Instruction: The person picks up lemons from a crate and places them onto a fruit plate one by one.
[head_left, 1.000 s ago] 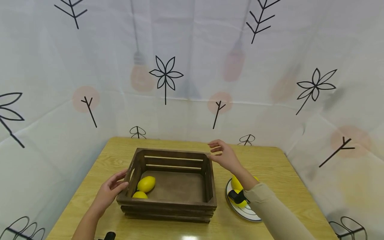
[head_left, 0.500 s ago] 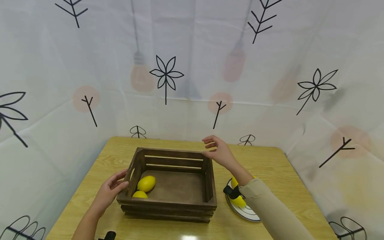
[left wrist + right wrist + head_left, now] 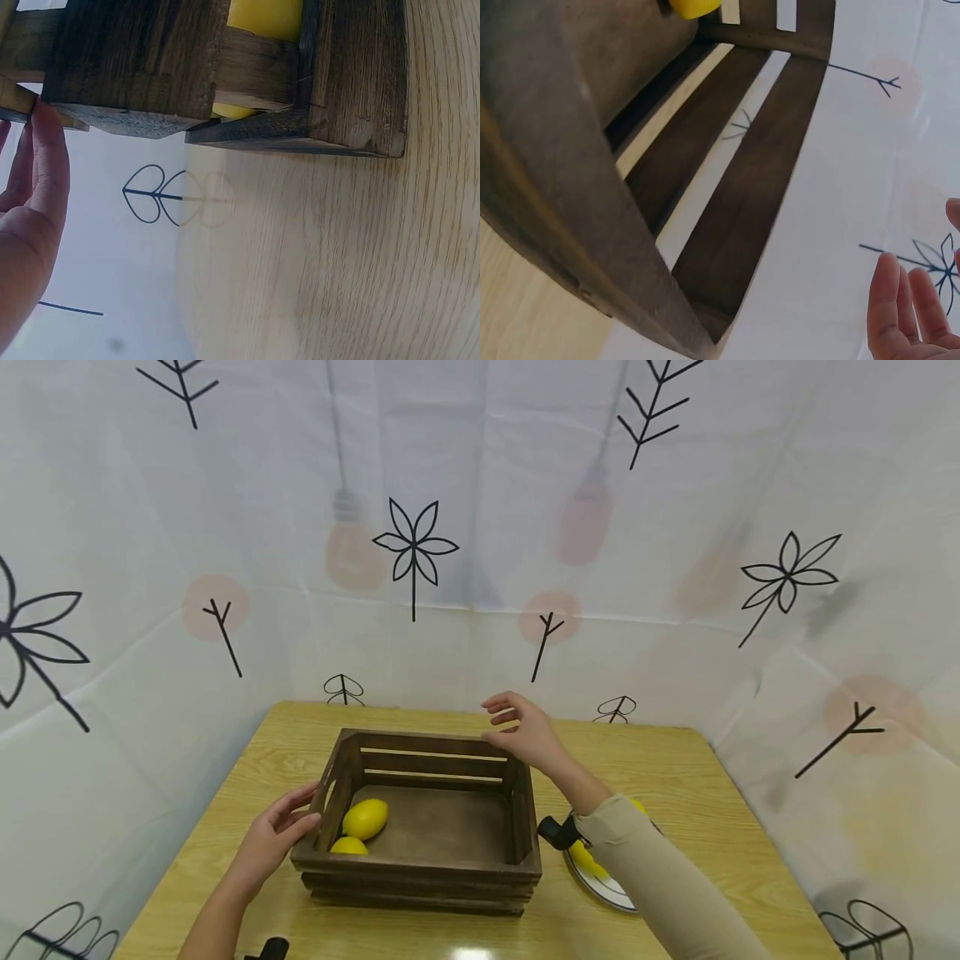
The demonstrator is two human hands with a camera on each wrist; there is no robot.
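Note:
A dark brown slatted wooden crate (image 3: 416,866) stands on the table, with two lemons, a whole-looking one (image 3: 366,820) and a partly hidden one (image 3: 349,846), at its left inside. My left hand (image 3: 276,831) touches the crate's left side near the rim with fairly straight fingers. In the left wrist view, fingertips of that hand (image 3: 34,202) meet the wood. Over the crate's far right corner hovers my right hand (image 3: 525,731), its fingers loosely bent and holding nothing. The right wrist view shows this hand (image 3: 907,322) apart from the crate.
Right of the crate, a white plate (image 3: 617,895) with a dark rim carries lemons (image 3: 588,862), partly covered by my right forearm. Patterned white cloth (image 3: 480,652) hangs behind and beside the wooden table (image 3: 675,777).
My right hand has drifted left and slightly farther back over the crate's far right corner, its forearm now covering more of the plate. The left hand and the crate stay put.

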